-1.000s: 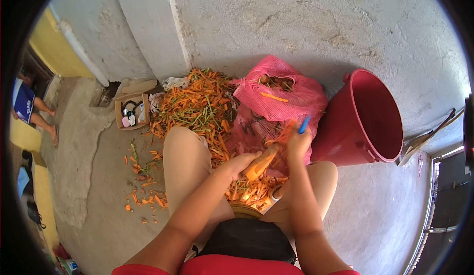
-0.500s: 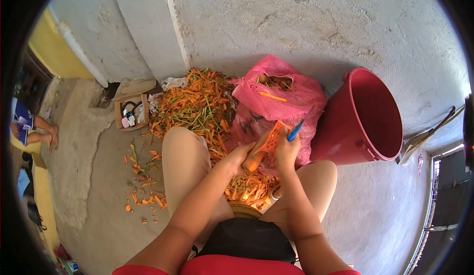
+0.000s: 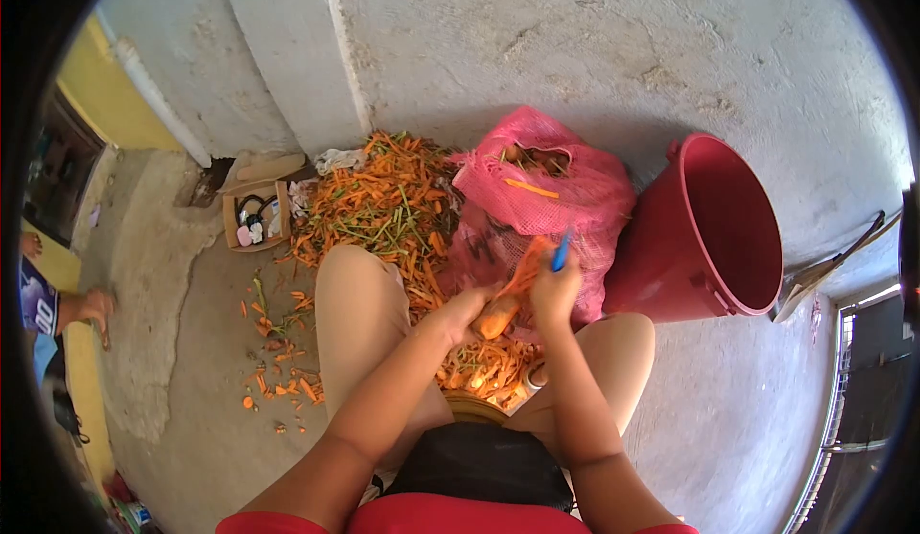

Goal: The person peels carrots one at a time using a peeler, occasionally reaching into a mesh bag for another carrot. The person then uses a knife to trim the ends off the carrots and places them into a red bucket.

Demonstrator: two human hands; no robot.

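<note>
Between my knees, my left hand (image 3: 460,316) is closed around the lower part of a carrot (image 3: 495,320), partly peeled and bright orange. My right hand (image 3: 554,293) grips a tool whose blue handle (image 3: 561,254) sticks up past the fingers. An orange, perforated-looking piece (image 3: 530,264) lies between that hand and the carrot; it is blurred by motion, and how it joins the tool cannot be made out. Below both hands is a heap of carrot peelings (image 3: 484,373). Just beyond them sits a pink mesh sack (image 3: 585,189) with carrots showing in its opening.
A large red bucket (image 3: 644,256) leans beside the sack. More peelings and green stems (image 3: 383,199) are piled by the wall. Left of them stands a small cardboard box (image 3: 230,223) holding small items. Scraps (image 3: 278,352) litter the floor; another person's foot (image 3: 98,306) shows at far left.
My right hand and the tool have shifted slightly, and the blue handle now points more upright. The carrot has turned a little in my left hand. The person at far left has moved.
</note>
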